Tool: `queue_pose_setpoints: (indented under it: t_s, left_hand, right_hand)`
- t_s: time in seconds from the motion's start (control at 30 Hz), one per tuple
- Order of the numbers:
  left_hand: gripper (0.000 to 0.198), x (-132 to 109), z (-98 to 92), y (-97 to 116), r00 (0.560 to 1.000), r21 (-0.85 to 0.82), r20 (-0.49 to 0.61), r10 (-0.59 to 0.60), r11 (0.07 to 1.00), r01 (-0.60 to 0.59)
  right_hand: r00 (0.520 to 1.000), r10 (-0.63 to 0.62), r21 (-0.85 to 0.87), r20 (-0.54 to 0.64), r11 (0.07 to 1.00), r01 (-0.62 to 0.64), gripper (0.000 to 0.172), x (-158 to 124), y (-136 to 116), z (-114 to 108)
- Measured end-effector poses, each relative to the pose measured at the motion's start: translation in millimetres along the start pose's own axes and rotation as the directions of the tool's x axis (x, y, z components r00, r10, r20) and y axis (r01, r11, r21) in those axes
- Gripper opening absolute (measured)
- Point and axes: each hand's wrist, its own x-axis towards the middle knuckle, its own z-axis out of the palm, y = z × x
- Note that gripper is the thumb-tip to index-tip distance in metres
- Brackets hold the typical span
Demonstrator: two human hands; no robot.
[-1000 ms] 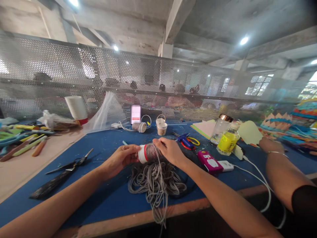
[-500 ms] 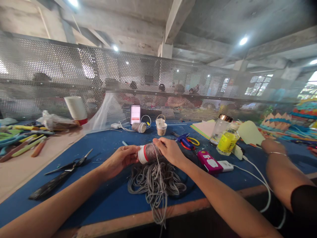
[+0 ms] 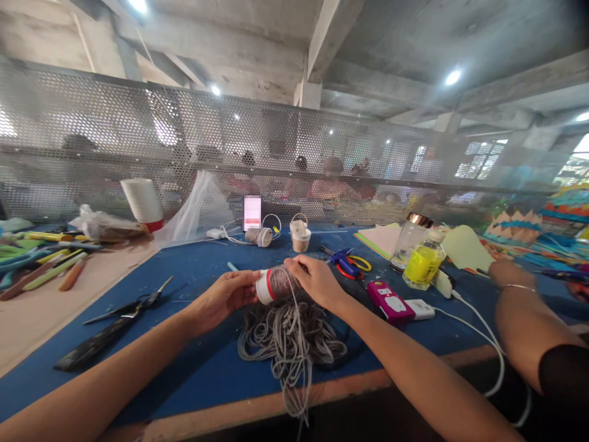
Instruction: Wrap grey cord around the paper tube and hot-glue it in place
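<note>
My left hand (image 3: 225, 296) grips the white, red-banded rim of a paper cup (image 3: 265, 286) lying on its side above the blue table (image 3: 193, 270). Grey cord is wound round the cup's body. My right hand (image 3: 315, 279) is closed over the wrapped part, pinching the cord against it. From the cup a strand drops to a loose heap of grey cord (image 3: 288, 334) on the table, with ends hanging over the front edge.
Black scissors (image 3: 124, 307) lie to the left, a stack of paper cups (image 3: 142, 202) at back left. A small cord-wrapped cup (image 3: 300, 235), glue gun (image 3: 344, 261), pink device (image 3: 389, 301), yellow bottle (image 3: 423, 261) stand right. Another person's arm (image 3: 519, 307) rests at right.
Almost nothing has moved; my hands stay on the cup. The other person's hand at the right has shifted slightly.
</note>
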Motion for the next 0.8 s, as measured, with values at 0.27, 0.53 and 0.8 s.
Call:
queue_pose_setpoints:
  t_s: [0.27, 0.53, 0.8]
  left_hand:
    - [0.018, 3.3, -2.6, -1.6, 0.997, -0.009, -0.002, 0.080, 0.997, -0.080]
    - [0.014, 5.1, -3.4, -2.3, 0.986, -0.058, -0.095, 0.138, 0.988, -0.144]
    - [0.015, 5.4, -3.7, 0.5, 0.963, 0.015, -0.157, 0.219, 0.975, -0.219]
  right_hand:
    - [1.000, -0.023, 0.007, -0.013, 1.000, 0.023, 0.041, 0.5, 1.1, 0.2]
    - [0.997, 0.041, 0.037, -0.059, 0.999, -0.039, 0.048, 1.3, 8.0, 6.0]
    - [0.999, 0.031, 0.016, 0.017, 0.999, -0.031, 0.039, 0.6, 8.4, 7.2]
